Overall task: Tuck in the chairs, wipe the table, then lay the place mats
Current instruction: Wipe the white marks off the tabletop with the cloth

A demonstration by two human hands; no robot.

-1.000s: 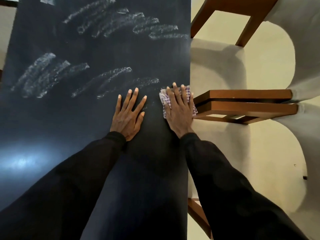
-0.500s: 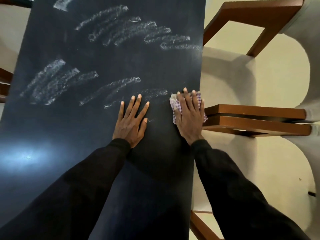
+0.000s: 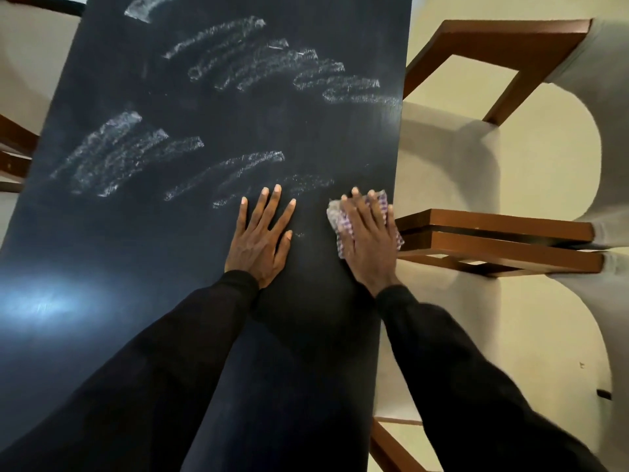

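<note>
Left hand [image 3: 260, 240] lies flat on the dark counter [image 3: 153, 335], palm down, fingers straight and spread; its grip is slack and holds nothing. Right hand [image 3: 369, 247] presses flat on a checked purple-and-white cloth [image 3: 335, 214], fingers straight and close together on top of it, so the grip is not curled round the cloth, just pushing it down. The cloth sits at the counter's right edge, crumpled under the palm, with bits showing past the fingertips and on both sides of the hand. The 2 hands are near each other, not touching. Both arms wear black sleeves [image 3: 170, 369].

White chalky smears [image 3: 112, 155] streak the counter beyond the hands: 1 group at mid-left, 1 band toward the far right, 1 small patch at the far edge, and fainter streaks just past the left fingertips. The part of the counter nearest the person looks smear-free, with a bluish glare spot [image 3: 41, 301] at left.

2 chairs stand along the right side, far chair [image 3: 493, 39] and near chair [image 3: 493, 253], each with a brown wooden frame and pale padding, their frames side by side just beside the right hand. Their seats meet the counter edge; cannot tell how far under they go. A bit of brown wood [image 3: 13, 148] shows at the left edge.
</note>
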